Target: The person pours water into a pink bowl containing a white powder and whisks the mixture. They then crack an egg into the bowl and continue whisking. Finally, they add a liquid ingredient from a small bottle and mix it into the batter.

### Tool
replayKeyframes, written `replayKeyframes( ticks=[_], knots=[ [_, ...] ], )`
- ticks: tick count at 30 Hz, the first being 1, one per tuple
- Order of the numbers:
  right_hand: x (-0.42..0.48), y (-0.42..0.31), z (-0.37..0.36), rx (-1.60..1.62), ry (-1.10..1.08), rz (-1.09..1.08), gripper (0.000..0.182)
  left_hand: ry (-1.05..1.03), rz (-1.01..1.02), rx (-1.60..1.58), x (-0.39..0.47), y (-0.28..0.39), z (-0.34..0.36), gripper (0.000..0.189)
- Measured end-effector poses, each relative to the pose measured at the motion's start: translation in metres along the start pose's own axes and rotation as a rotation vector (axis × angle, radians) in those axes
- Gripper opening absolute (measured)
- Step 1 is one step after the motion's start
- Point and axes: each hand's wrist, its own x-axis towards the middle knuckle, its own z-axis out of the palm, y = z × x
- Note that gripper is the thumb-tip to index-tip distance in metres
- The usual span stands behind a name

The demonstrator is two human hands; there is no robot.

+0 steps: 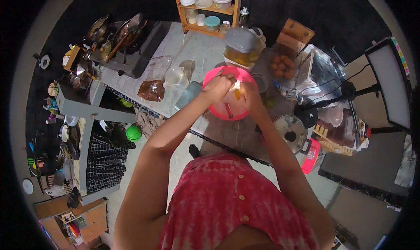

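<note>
A bright pink plastic bowl stands on the counter before me, with whitish contents and a utensil with a reddish handle leaning inside. Over its left half is my left hand, fingers bent; whether it grips anything is hidden. My right hand is over the right side, its fingers around a small yellow-orange piece. A small bright white spot shows between the hands. Behind the bowl stands a lidded plastic container with yellowish contents.
Left of the bowl are a grey-green tray or lid, a clear plastic jug and a brown packet. A gas stove with pans is farther left. To the right lie a glass pot lid, a lamp stand and brown eggs.
</note>
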Motion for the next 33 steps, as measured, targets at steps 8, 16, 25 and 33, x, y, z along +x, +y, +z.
replayKeyframes(
  ticks=[8, 16, 25, 33],
  knots=[
    [-0.015, 0.009, 0.038, 0.457, 0.171, 0.391, 0.040, 0.472, -0.640, -1.331, -0.026, 0.003, 0.009, 0.036],
    [0.028, -0.098, 0.077, 0.672, 0.386, 0.315, 0.048, 0.568, -0.505, -1.520, -0.078, 0.007, -0.041, 0.046],
    [0.051, -0.307, 0.202, 0.557, 0.120, 0.011, 0.043, 0.850, -0.522, -1.249, -0.299, -0.044, -0.146, 0.060],
    [0.035, -0.367, 0.409, 0.750, 0.076, -0.054, 0.042, 1.657, -0.581, -1.968, -0.687, -0.021, -0.168, 0.053]
  ],
)
